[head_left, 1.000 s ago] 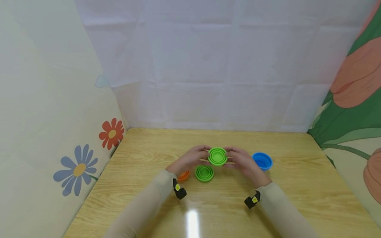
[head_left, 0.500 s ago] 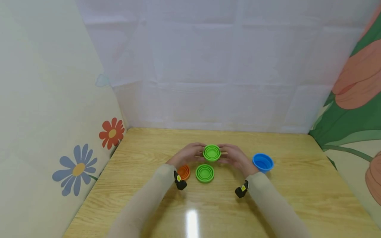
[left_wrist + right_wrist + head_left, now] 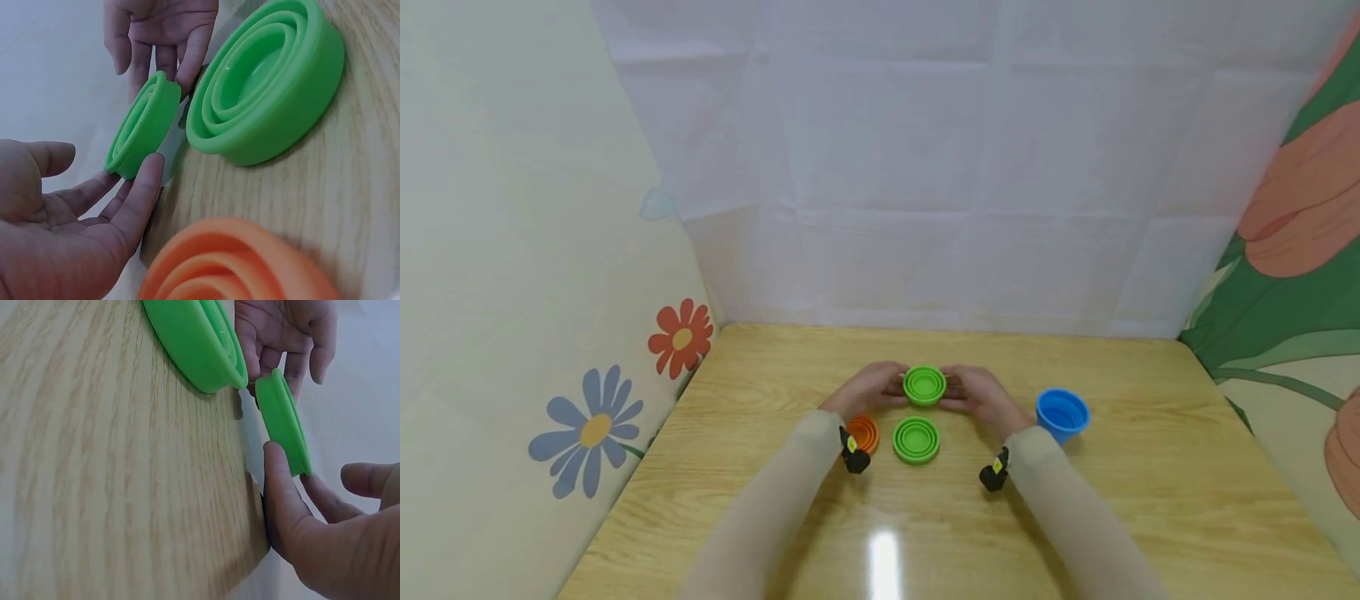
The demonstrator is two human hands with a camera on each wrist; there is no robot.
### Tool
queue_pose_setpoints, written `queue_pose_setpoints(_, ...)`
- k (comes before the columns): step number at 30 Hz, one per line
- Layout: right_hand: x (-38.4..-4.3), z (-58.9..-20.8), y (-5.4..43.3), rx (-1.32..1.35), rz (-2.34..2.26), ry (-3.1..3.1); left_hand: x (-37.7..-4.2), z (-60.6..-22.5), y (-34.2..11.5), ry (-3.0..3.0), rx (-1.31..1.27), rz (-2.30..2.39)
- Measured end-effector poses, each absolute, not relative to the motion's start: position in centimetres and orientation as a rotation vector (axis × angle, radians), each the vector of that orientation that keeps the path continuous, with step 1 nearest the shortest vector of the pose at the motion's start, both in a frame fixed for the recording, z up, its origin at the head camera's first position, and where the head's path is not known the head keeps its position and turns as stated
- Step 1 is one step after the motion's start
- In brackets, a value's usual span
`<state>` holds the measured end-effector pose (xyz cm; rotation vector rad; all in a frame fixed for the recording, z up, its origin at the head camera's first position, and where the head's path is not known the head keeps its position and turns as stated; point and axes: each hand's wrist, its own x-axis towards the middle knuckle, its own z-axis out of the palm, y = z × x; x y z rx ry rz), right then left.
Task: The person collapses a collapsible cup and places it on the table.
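Note:
Between my two hands is a green collapsible cup (image 3: pixel 924 386), folded down into nested rings. Straight fingers of my left hand (image 3: pixel 871 389) touch its left side, and those of my right hand (image 3: pixel 983 394) touch its right side. Both thumbs stand away from it, as the left wrist view shows with the cup (image 3: pixel 142 128) tilted in that camera. Nearer to me, a second folded green cup (image 3: pixel 916 440) lies on the table. An orange folded cup (image 3: pixel 863 434) sits beside my left wrist, partly hidden by the wrist camera.
To the right of my right hand stands a blue cup (image 3: pixel 1063 413), opened out taller than the others. All rest on a wooden table (image 3: pixel 1150 500). A white cloth (image 3: pixel 880 167) hangs behind the table's far edge, with flower-printed panels at both sides.
Both hands have carried the green cup leftward and slightly away, to behind the other green cup; it looks smaller now. More of the orange cup shows. The blue cup has stayed put.

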<state>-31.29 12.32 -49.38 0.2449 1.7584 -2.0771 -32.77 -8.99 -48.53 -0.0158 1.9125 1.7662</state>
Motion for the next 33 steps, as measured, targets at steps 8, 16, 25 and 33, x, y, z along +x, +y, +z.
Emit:
queue_pose_setpoints(8,-31.6,-48.9,12.0,0.302,-2.098,1.773,-32.9,-47.9,-8.9,1.908,-0.034,1.763)
queue_pose_setpoints(16,-31.8,-48.8,11.8,0.319,-2.064,1.828,-32.8,-47.6,-8.7,1.978,-0.007,1.668)
queue_pose_setpoints(25,-31.8,-48.7,11.4,0.308,-2.025,1.882,-32.6,-47.7,-8.9,2.015,0.003,1.610)
queue_pose_setpoints(33,-31.5,-48.5,11.9,0.211,-1.973,1.928,-32.4,-47.5,-9.2,2.043,0.012,1.600)
